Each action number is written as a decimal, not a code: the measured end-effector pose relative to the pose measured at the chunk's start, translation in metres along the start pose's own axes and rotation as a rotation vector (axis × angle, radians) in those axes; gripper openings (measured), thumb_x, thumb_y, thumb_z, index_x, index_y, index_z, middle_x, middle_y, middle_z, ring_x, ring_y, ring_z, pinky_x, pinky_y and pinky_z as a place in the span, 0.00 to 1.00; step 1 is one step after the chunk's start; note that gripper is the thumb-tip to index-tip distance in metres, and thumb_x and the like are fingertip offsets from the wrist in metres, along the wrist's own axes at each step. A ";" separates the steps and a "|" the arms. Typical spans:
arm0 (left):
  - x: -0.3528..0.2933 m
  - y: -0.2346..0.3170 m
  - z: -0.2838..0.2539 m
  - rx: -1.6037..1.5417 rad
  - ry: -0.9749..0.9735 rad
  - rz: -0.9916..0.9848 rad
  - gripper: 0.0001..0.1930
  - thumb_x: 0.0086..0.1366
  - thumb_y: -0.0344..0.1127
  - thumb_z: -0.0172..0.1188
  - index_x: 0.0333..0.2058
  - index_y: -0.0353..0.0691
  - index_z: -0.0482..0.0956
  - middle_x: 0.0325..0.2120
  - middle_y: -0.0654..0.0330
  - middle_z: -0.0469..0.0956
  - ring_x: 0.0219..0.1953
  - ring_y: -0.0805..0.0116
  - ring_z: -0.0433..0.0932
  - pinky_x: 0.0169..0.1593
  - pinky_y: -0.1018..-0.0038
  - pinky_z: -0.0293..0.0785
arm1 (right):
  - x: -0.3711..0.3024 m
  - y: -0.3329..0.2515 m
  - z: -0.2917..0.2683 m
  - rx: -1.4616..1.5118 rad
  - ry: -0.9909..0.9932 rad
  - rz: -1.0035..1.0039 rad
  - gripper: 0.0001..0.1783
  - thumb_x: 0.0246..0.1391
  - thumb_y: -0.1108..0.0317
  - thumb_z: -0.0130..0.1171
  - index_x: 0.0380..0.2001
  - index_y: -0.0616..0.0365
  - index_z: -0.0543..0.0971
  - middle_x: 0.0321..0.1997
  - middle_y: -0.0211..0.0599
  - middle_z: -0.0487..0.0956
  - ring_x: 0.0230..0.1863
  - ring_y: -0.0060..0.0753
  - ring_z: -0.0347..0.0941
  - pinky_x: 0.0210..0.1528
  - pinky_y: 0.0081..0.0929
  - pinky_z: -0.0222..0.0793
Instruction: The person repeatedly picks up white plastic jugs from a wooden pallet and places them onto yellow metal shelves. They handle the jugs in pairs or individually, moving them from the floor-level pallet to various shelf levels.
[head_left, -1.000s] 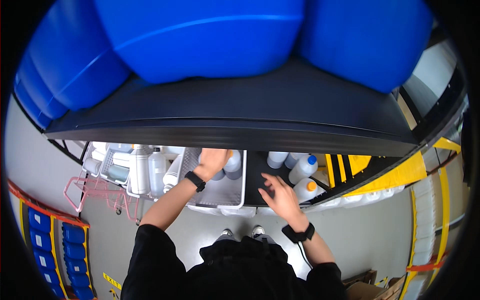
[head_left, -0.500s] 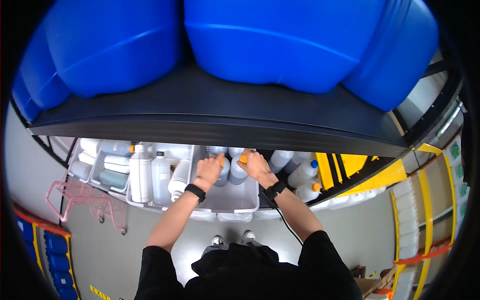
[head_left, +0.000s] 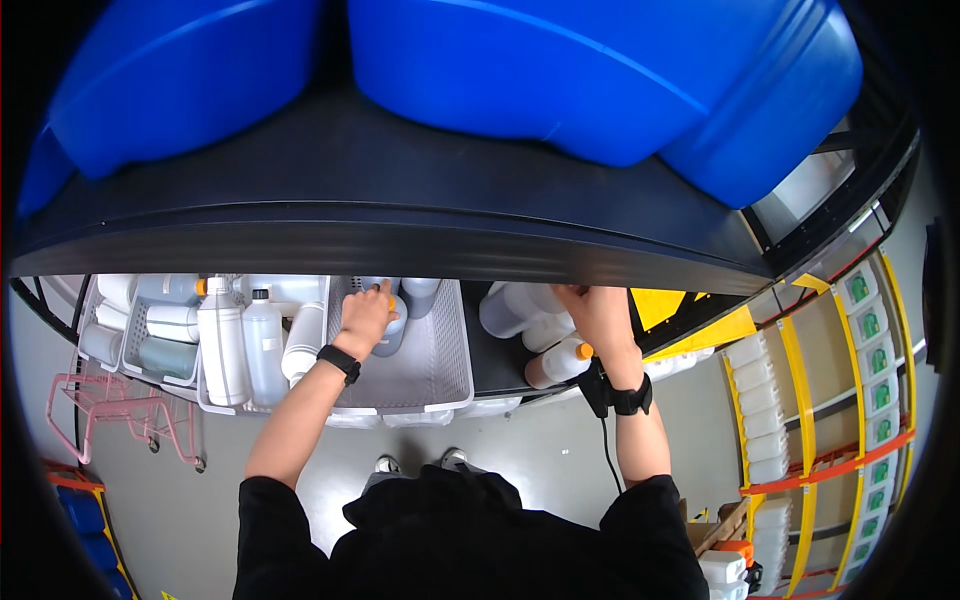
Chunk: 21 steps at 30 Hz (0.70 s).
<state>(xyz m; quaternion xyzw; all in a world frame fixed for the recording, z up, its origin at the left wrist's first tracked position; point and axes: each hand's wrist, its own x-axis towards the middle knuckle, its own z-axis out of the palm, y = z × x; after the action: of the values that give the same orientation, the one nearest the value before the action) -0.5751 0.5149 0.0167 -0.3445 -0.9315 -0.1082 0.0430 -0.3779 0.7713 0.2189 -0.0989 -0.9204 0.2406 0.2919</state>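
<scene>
My left hand [head_left: 368,318] is closed at the orange cap [head_left: 393,304] of a translucent bottle [head_left: 390,338] standing in a grey plastic basket [head_left: 430,385]. Another grey-tinted bottle [head_left: 420,300] stands beside it, its top cut off by the shelf edge. Right of the basket, my right hand [head_left: 600,318] reaches in among more bottles, fingers curled close under the shelf edge. Touching distance from its fingertips is a tilted translucent bottle [head_left: 508,310]; what the fingers hold is hidden. Below that hand, an orange-capped bottle [head_left: 560,364] leans over.
A black shelf [head_left: 400,190] bearing large blue drums [head_left: 520,70] overhangs the bottles. On the left, baskets hold white and clear bottles [head_left: 264,345]. A pink cart [head_left: 120,405] stands on the floor at left. Yellow racks with white containers [head_left: 765,405] line the right.
My right hand has left the bottle in the basket and moved right to the bottles beside it. My left hand stays at an orange-capped bottle. The view has shifted right.
</scene>
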 end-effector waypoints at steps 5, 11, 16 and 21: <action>0.004 0.002 0.001 -0.023 -0.004 0.009 0.31 0.59 0.50 0.70 0.54 0.37 0.72 0.39 0.51 0.84 0.37 0.50 0.85 0.39 0.58 0.80 | -0.009 0.095 0.047 -0.122 -0.110 0.034 0.16 0.50 0.64 0.72 0.37 0.63 0.81 0.33 0.50 0.83 0.36 0.56 0.81 0.42 0.41 0.77; 0.001 0.008 -0.011 -0.008 -0.012 0.033 0.28 0.62 0.50 0.67 0.52 0.36 0.72 0.31 0.49 0.84 0.35 0.47 0.84 0.38 0.57 0.79 | -0.032 0.167 0.102 -0.222 -0.298 0.300 0.25 0.50 0.58 0.73 0.45 0.63 0.79 0.40 0.58 0.84 0.43 0.61 0.81 0.48 0.43 0.78; -0.020 0.020 -0.047 -0.028 -0.036 -0.055 0.25 0.65 0.49 0.65 0.51 0.35 0.72 0.33 0.48 0.85 0.35 0.46 0.84 0.38 0.56 0.79 | -0.037 0.186 0.114 -0.142 -0.246 0.262 0.28 0.48 0.56 0.75 0.45 0.67 0.78 0.39 0.57 0.84 0.43 0.59 0.81 0.49 0.42 0.78; -0.022 0.072 -0.124 -0.076 0.125 0.038 0.21 0.64 0.50 0.65 0.43 0.36 0.79 0.30 0.50 0.84 0.33 0.45 0.83 0.37 0.57 0.78 | -0.040 0.186 0.110 -0.089 -0.271 0.267 0.31 0.48 0.58 0.74 0.50 0.67 0.76 0.38 0.58 0.84 0.42 0.60 0.82 0.48 0.43 0.78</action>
<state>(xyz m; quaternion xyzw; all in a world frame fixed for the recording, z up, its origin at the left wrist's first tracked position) -0.5110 0.5260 0.1464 -0.3559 -0.9156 -0.1642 0.0901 -0.4026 0.8770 0.0273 -0.1994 -0.9398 0.2472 0.1261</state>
